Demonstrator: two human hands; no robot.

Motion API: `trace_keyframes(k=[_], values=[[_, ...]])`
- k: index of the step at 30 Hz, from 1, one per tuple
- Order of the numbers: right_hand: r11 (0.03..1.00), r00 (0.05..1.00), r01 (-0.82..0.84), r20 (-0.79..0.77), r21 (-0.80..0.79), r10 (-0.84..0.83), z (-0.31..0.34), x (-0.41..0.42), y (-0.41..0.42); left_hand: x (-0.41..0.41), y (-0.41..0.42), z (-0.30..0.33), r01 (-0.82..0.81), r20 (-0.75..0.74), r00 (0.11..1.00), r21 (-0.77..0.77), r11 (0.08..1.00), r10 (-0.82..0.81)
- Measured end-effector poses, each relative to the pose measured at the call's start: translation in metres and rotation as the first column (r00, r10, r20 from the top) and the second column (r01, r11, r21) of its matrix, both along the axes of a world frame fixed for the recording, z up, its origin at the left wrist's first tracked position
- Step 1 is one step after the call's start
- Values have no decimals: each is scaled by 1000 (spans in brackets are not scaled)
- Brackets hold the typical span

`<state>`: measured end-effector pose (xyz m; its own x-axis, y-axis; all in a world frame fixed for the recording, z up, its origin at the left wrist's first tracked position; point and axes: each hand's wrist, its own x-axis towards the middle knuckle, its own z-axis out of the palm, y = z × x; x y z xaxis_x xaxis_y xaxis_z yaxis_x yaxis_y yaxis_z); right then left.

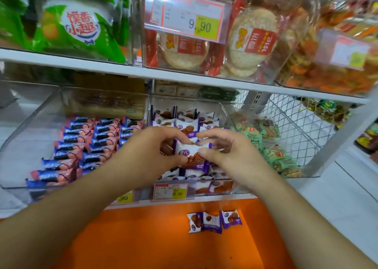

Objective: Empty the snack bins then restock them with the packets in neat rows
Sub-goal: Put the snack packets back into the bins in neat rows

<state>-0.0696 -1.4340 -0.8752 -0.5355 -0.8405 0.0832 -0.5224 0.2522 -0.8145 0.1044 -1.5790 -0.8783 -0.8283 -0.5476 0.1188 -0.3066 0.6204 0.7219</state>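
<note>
A white-and-purple snack packet [191, 153] is held over the middle clear bin [225, 107]. My left hand [147, 150] pinches its left side and my right hand [227, 148] pinches its right side. Under the hands, the bin holds several more purple packets [184, 123] standing in rows toward the back. Three purple packets [213, 220] lie loose on the orange surface [143, 238] below the shelf.
The left bin [41, 109] holds rows of blue-and-pink packets [81, 142]. The right bin [306, 172] holds green packets [272, 146], with a wire basket [296, 125] behind. The upper shelf [184, 77] carries bins of rice crackers [251, 42] and green bags [77, 27].
</note>
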Motion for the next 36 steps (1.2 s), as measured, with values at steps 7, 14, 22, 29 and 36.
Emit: trace_keyframes(k=[7,14,22,29,36], values=[[937,924,348,-159,-35,-349,-21,-45,33,-67,19,-20,-22,-39,999,-1,1000,22],[934,918,355,-175,-34,-355,-33,-53,42,-117,33,-52,9,32,999,-109,994,-6],[931,909,364,-202,-42,-365,-29,-47,42,-121,28,-54,34,76,997,-298,954,-11],[942,896,337,-306,-1,-321,-23,-39,39,-74,14,-21,116,136,987,-277,954,-80],[991,844,113,-534,70,-58,-21,-21,-1,21,-25,-19,-97,113,981,-408,908,156]])
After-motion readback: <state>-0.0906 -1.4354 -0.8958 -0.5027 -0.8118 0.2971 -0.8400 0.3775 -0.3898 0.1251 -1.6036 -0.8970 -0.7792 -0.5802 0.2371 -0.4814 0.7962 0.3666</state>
